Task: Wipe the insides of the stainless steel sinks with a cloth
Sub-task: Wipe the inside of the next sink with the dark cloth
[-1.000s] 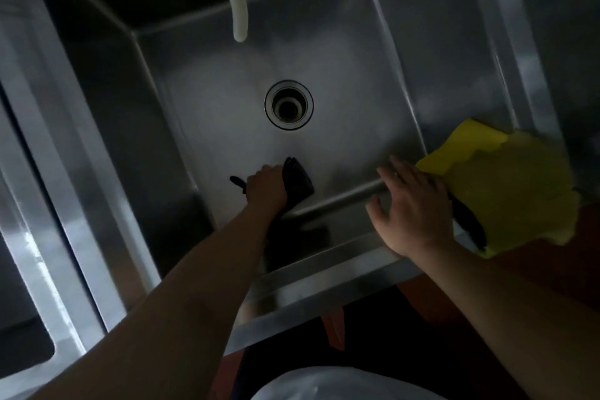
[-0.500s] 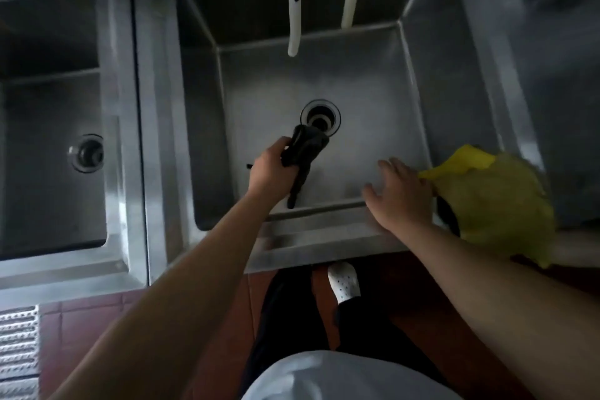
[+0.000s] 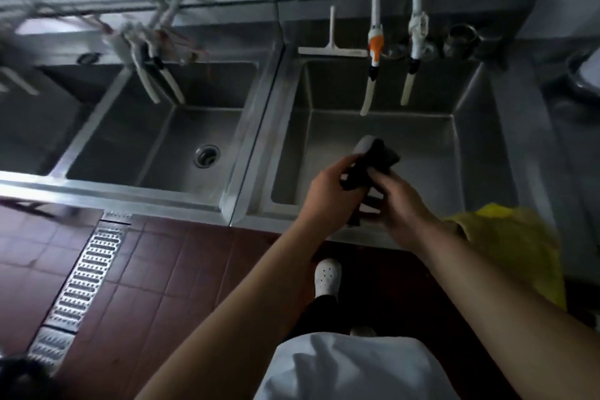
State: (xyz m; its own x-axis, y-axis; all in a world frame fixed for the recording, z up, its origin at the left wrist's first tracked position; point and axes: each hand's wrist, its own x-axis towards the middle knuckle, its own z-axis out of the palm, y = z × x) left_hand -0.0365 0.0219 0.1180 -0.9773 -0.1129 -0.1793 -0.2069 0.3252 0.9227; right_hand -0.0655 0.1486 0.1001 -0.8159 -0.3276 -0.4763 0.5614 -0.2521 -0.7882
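Above the front edge of the right-hand sink [image 3: 480, 146], the left hand [image 3: 328, 195] and right hand [image 3: 401, 201] both clasp the dark cloth [image 3: 373, 156], with a yellow cloth [image 3: 509, 237] draped beside that sink's right front corner.

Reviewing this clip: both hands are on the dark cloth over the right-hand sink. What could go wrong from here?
1. The dark cloth is bunched between the left hand and right hand above the basin; a loose grip could drop it into the right sink.
2. The yellow cloth hangs over the sink's front corner and could slide off onto the floor.
3. The two hoses hang low into the basin and may snag a wiping arm.
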